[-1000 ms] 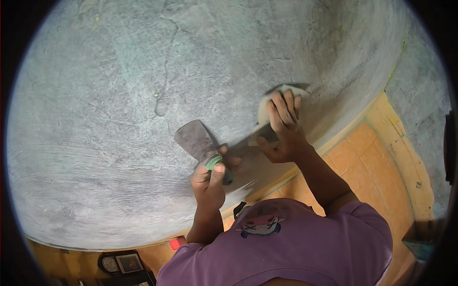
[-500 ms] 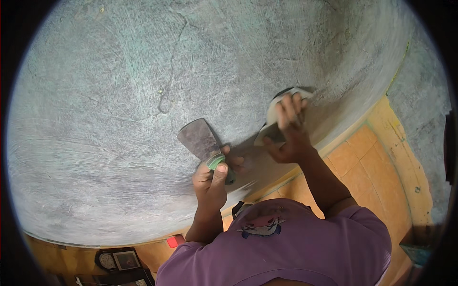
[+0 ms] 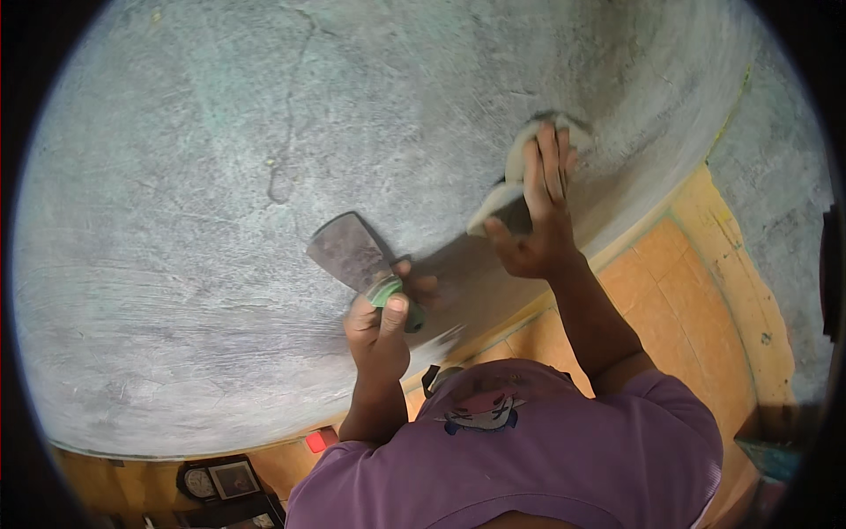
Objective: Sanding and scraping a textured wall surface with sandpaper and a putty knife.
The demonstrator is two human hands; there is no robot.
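My left hand (image 3: 381, 331) is closed round the green handle (image 3: 385, 291) of a putty knife (image 3: 351, 250), thumb on top. Its wide, dusty grey blade points up and to the left, in front of the wall. Farther right, my right hand (image 3: 548, 198) presses a curled sheet of sandpaper (image 3: 522, 160), pale on the back and dark on the other side, flat to the wall. Its fingers lie stretched over the sheet, thumb apart. The grey plastered wall (image 3: 194, 212) is scratched and streaked, with a thin crack near the top.
Orange floor tiles (image 3: 665, 282) run along the foot of the wall, right of and below my arms. A small red object (image 3: 322, 439) lies at lower left, near a dark clock (image 3: 199, 481) and a framed picture (image 3: 233, 480). At lower right stands a teal container (image 3: 771, 454).
My right hand has slid up the wall with the sandpaper. My left hand and the putty knife have shifted slightly left and up.
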